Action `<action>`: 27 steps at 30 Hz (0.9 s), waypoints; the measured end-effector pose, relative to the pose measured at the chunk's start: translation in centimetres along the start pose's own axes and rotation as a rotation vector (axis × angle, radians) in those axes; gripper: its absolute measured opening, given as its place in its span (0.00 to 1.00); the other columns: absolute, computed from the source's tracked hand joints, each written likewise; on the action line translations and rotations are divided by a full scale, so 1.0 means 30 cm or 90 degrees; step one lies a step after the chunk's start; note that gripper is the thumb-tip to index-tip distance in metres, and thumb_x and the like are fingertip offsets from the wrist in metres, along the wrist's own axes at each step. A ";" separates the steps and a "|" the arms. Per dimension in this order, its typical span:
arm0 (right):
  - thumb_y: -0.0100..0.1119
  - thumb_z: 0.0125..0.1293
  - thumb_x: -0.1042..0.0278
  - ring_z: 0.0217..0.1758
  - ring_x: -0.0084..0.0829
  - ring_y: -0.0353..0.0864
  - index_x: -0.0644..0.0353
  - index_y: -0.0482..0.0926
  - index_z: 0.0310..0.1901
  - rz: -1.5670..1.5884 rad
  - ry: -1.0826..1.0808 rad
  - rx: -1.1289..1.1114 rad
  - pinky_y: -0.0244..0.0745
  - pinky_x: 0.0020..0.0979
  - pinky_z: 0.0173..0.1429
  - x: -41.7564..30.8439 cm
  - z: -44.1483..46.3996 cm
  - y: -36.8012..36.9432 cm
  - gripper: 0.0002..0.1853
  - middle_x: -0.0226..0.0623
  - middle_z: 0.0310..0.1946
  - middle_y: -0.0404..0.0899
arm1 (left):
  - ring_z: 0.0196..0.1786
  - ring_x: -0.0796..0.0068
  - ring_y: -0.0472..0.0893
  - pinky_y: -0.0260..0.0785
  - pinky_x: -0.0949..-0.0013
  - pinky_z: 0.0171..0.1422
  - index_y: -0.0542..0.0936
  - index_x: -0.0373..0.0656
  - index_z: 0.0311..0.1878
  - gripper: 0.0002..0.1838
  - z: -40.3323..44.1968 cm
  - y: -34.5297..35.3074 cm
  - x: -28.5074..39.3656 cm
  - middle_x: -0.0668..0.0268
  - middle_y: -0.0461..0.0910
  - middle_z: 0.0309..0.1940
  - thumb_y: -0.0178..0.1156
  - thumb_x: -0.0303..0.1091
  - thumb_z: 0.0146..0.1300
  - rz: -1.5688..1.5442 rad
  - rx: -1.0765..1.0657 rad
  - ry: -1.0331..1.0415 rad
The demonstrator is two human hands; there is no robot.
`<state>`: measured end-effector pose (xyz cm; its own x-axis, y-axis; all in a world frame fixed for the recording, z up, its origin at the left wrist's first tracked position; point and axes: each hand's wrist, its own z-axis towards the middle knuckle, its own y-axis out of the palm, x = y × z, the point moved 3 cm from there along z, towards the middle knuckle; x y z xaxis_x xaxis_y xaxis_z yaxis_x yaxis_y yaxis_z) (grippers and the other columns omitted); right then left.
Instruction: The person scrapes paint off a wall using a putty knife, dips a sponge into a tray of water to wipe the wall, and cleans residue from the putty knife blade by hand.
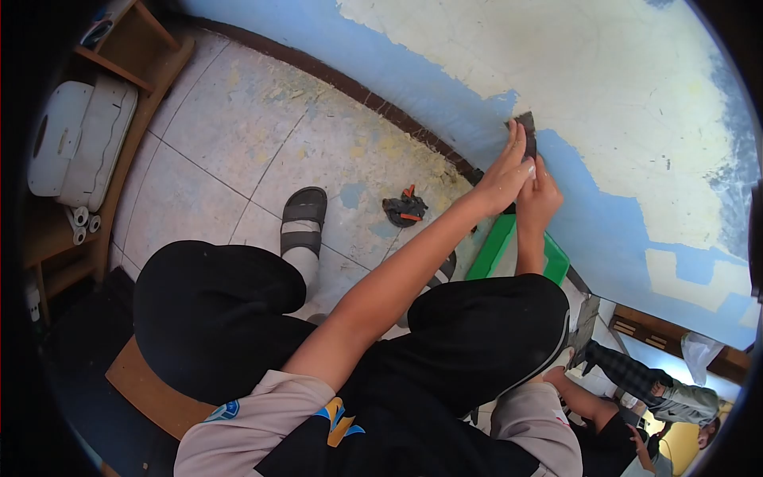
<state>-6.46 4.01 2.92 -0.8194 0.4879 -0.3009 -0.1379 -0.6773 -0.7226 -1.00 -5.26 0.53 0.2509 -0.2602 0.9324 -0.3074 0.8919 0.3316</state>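
A dark flat scraper (528,137) touches the blue, peeling wall (477,91) at the edge of a bare cream patch. My left hand (502,176) has its long fingers pressed together along the scraper's blade. Just right of it, my right hand (542,197) is closed around the scraper's lower part, its fingers partly hidden. The two hands touch or nearly touch.
A green tray (497,246) lies below my hands. On the tiled floor (230,151) are paint flakes and a black-and-orange object (405,208). A wooden shelf (151,119) holds a white machine (83,147). Other people (683,397) are at lower right.
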 end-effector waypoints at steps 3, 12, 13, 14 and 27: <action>0.63 0.65 0.74 0.31 0.42 0.85 0.70 0.84 0.50 -0.020 0.018 -0.023 0.78 0.36 0.38 0.000 -0.033 -0.001 0.13 0.49 0.32 0.85 | 0.84 0.56 0.28 0.28 0.59 0.85 0.35 0.30 0.79 0.44 0.002 -0.024 -0.020 0.47 0.25 0.82 0.41 0.39 0.67 0.008 0.031 0.021; 0.64 0.65 0.74 0.31 0.40 0.86 0.70 0.84 0.49 -0.022 0.038 0.012 0.78 0.36 0.37 0.021 -0.047 -0.019 0.13 0.48 0.32 0.85 | 0.84 0.56 0.30 0.30 0.61 0.85 0.36 0.32 0.80 0.44 -0.010 0.010 -0.021 0.47 0.27 0.82 0.43 0.36 0.67 0.015 -0.013 0.032; 0.64 0.66 0.74 0.31 0.40 0.86 0.71 0.84 0.49 -0.029 0.040 0.005 0.78 0.36 0.38 0.018 -0.047 -0.014 0.12 0.48 0.32 0.85 | 0.84 0.56 0.30 0.30 0.61 0.85 0.36 0.32 0.80 0.43 -0.007 0.008 -0.017 0.47 0.27 0.82 0.43 0.36 0.67 0.010 -0.005 0.033; 0.64 0.66 0.74 0.31 0.40 0.86 0.71 0.84 0.49 -0.029 0.042 0.007 0.78 0.36 0.38 0.013 -0.052 -0.020 0.12 0.48 0.32 0.85 | 0.84 0.56 0.31 0.30 0.61 0.85 0.36 0.32 0.80 0.43 -0.008 0.003 -0.013 0.47 0.27 0.82 0.42 0.36 0.67 0.008 0.004 0.034; 0.63 0.65 0.74 0.31 0.43 0.84 0.70 0.84 0.50 0.023 0.049 0.024 0.78 0.38 0.39 0.055 -0.064 -0.043 0.13 0.49 0.31 0.84 | 0.84 0.52 0.34 0.34 0.60 0.85 0.35 0.29 0.79 0.42 0.006 0.042 -0.041 0.44 0.27 0.81 0.44 0.35 0.71 0.086 -0.038 0.039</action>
<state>-6.56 6.75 2.15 -0.7788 0.5032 -0.3746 -0.1312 -0.7146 -0.6871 -1.86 -3.88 -0.17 0.2675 -0.1149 0.9567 -0.2873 0.9382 0.1931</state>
